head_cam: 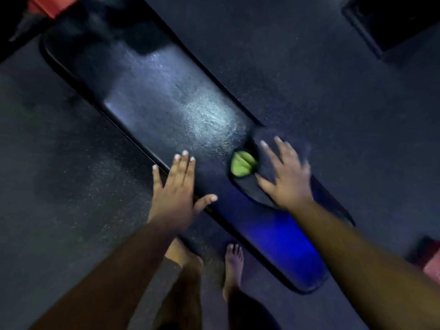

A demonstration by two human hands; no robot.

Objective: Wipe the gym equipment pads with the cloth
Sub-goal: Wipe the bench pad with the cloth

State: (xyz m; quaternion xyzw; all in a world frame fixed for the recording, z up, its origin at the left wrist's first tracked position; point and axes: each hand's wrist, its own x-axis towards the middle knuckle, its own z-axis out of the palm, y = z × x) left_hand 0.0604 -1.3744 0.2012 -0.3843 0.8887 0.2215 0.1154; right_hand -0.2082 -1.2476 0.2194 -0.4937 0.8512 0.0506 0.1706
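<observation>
The dark cloth (pixel 266 163) is pressed flat under the spread right hand (pixel 285 172) on the pad (pixel 166 103); the left hand (pixel 176 186), spread, is braced beside it. Wiping seems midway: beyond the hands a streaked sheen is seen, the near end likely left

Long black bench pad (pixel 166 103), rounded ends, running diagonally from upper left to lower right, its middle shining with a wet-looking sheen; dark cloth (pixel 266 163) with a yellow-green fold showing at its left side lies flattened on the pad's lower half, near the far edge.
</observation>
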